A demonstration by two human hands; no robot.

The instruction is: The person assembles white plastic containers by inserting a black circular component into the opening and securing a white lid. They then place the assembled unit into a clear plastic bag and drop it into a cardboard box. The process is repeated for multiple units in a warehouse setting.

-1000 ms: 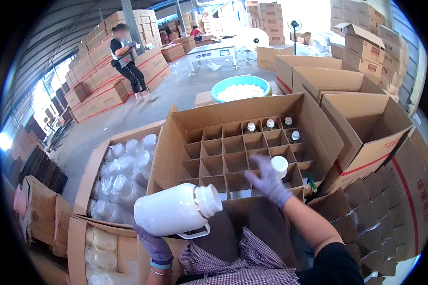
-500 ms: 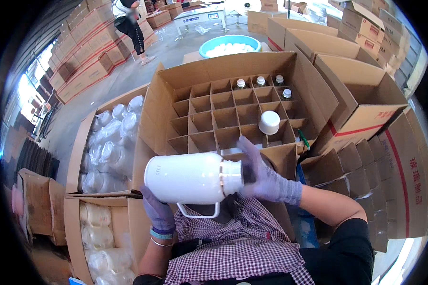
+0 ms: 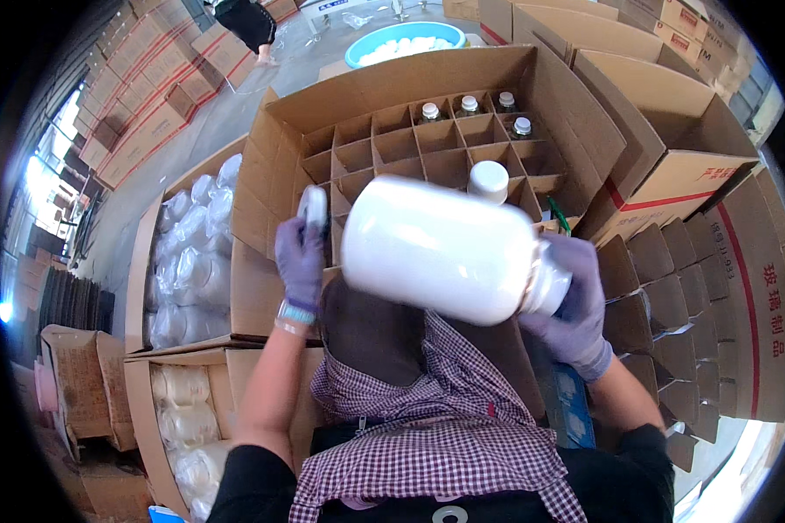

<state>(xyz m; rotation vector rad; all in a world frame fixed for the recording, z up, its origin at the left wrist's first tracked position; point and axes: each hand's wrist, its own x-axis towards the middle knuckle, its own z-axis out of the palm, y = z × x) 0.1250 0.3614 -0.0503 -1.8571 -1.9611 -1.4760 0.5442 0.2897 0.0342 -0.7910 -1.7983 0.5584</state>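
Observation:
My right hand is closed round the silvery neck of a large white jug. The jug lies tilted on its side above the front of the box, slightly blurred, its handle out of sight. My left hand grips a small, rounded white-and-grey object by its lower end; I cannot make out its kind. Both hands wear pale purple gloves. Beyond the jug, a white cap-like piece rests on the cardboard dividers. Several bottles with white caps stand in the far right compartments.
Plastic-wrapped white vessels fill a carton at left, with a carton of wrapped cream-coloured pieces nearer me. Open cartons and folded dividers crowd the right. A blue basin of white pieces stands beyond the box.
My left hand has left the jug's base, moved up, and now holds the small object. My right hand has carried the jug rightward and turned it; its handle no longer shows.

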